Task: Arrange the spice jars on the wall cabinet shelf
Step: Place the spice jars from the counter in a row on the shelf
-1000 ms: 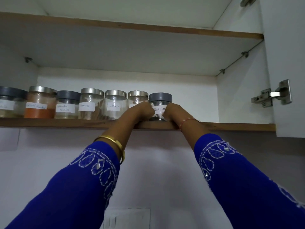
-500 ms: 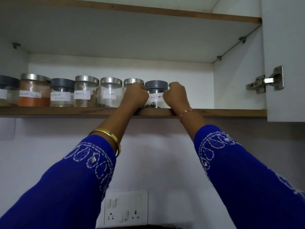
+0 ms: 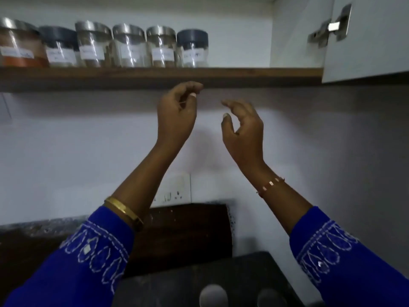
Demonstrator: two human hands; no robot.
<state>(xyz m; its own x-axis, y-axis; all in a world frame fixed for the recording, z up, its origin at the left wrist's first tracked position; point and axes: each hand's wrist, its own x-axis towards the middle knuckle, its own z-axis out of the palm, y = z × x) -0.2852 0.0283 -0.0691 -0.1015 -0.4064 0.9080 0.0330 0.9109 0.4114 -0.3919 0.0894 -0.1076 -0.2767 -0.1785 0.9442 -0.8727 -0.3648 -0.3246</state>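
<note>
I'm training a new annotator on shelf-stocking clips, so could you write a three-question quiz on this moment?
1. True or false: the left hand grips the dark-lidded jar at the right end of the row.
2. How many jars on the shelf show steel lids: A two, B four, C six?
3. Fill in: the jar with orange-red powder stands at the ___ end of the visible row.

Key: 1 false, both it and the right hand hang below the shelf, holding nothing. 2 B. 3 left.
</note>
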